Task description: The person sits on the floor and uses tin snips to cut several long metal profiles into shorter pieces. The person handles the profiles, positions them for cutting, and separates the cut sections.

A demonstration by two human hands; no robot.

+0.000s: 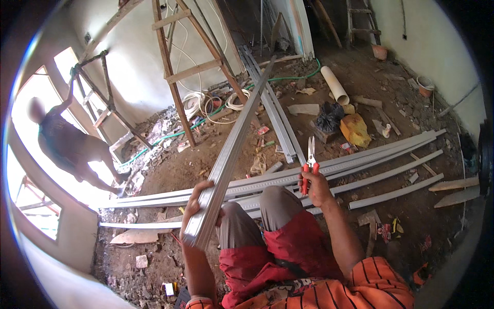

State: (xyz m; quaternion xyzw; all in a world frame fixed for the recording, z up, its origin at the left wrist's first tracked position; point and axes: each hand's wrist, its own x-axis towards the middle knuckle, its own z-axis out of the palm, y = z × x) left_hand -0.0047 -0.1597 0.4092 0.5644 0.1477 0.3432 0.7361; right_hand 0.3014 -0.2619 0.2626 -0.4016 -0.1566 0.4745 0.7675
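Note:
My left hand point(194, 205) is wrapped round the near end of a long grey metal channel point(225, 170), which slants up and away from my left knee toward the doorway. In my right hand point(317, 189) are red-handled tin snips point(310, 167), held upright by the handles above my right knee. The blades point up and look slightly parted, with nothing between them. More metal channels point(370, 158) lie crosswise on the ground just beyond my knees. Another bundle of channels point(272, 113) runs away from me toward the doorway.
At the left, a person point(67, 136) stands by a wooden frame point(100, 103). A wooden ladder point(177, 67) rises ahead, with coiled white cable point(195, 103) at its foot. A white pipe point(334, 85), a black bag point(329, 117) and a yellow bag point(355, 130) lie on the littered dirt floor.

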